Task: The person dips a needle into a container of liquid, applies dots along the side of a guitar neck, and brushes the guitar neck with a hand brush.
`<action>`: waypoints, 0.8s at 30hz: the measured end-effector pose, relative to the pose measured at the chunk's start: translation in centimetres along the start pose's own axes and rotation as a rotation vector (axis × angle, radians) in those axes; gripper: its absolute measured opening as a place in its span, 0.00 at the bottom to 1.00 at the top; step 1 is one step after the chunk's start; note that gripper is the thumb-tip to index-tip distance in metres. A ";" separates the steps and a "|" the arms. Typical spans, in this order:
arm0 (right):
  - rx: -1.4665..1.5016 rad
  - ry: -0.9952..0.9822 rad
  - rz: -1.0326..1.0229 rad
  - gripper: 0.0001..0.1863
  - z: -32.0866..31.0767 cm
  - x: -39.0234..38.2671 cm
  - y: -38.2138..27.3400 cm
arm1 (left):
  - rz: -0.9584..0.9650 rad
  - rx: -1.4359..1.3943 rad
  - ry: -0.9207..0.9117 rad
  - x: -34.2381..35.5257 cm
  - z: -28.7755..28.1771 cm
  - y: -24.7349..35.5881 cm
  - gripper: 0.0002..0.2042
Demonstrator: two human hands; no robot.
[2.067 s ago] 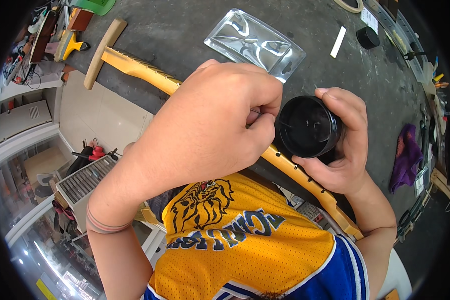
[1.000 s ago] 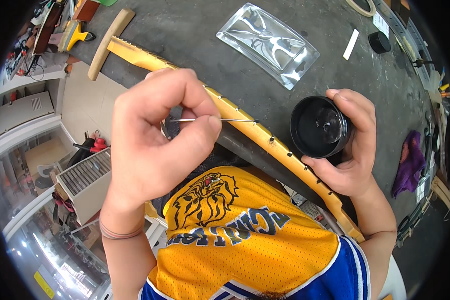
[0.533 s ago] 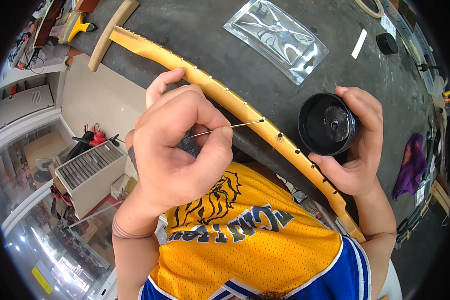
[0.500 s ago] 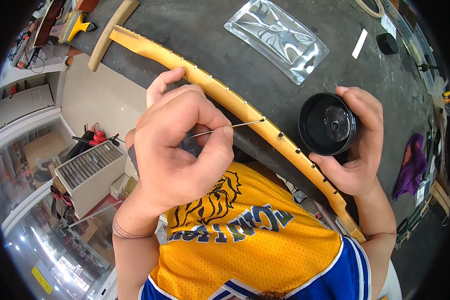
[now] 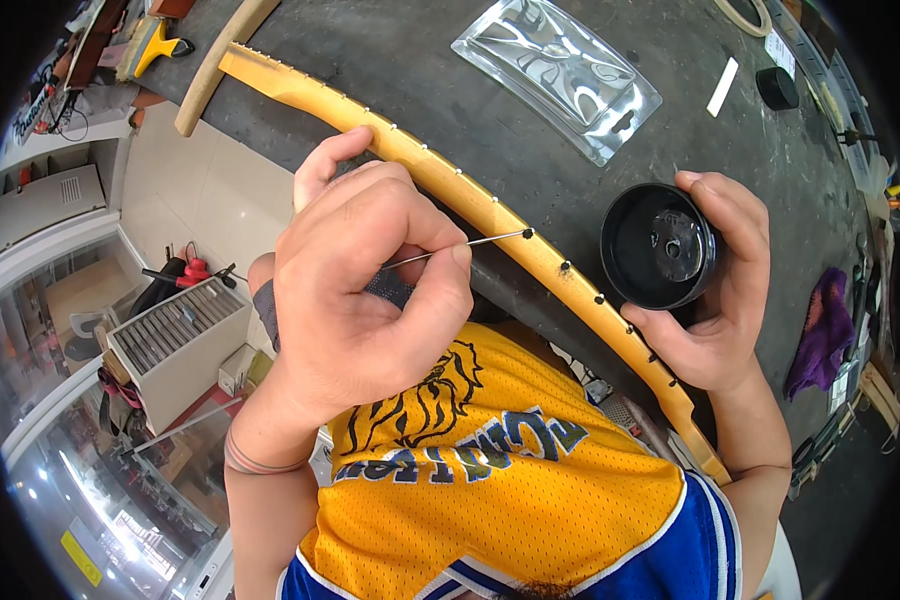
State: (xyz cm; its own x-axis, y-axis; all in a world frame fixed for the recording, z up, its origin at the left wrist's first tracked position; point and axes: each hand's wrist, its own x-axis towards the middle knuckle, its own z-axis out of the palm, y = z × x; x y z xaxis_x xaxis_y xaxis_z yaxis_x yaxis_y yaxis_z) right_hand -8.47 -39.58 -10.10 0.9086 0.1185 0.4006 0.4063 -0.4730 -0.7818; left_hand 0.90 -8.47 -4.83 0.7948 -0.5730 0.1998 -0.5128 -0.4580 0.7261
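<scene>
A long yellow wooden guitar neck lies slantwise across the middle. A row of small dots runs along its edge, pale toward the upper left and black toward the lower right. My left hand pinches a thin metal needle-like rod, its tip touching a black dot on the neck. One outstretched finger of that hand rests on the wood. My right hand grips a round black cup beside the neck, tilted so its inside shows; a glossy dark substance lies within.
A curved wooden support sits under the neck's far end on the dark bench. Beyond lie a clear plastic blister pack, a white strip and a black round cap. A purple cloth is at the right.
The dot at the rod's tip was pale with a little black and is now covered in black. Both hands stay nearly in place.
</scene>
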 end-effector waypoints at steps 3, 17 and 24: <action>0.006 0.001 -0.003 0.49 0.0 0.0 0.0 | -0.003 -0.016 0.010 0.0 0.0 0.0 0.05; -0.017 -0.005 -0.001 0.49 -0.1 0.0 0.0 | 0.009 -0.017 -0.020 0.1 -0.2 0.0 0.04; -0.001 0.007 0.000 0.49 0.0 0.0 0.0 | 0.002 -0.045 0.010 0.2 -0.2 -0.1 0.04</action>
State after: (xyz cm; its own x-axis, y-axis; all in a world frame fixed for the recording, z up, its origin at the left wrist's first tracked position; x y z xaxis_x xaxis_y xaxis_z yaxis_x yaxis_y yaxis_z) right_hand -8.49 -39.57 -10.13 0.9080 0.1120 0.4038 0.4059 -0.4739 -0.7814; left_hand 1.13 -8.41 -4.76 0.7973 -0.5667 0.2080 -0.4993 -0.4254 0.7549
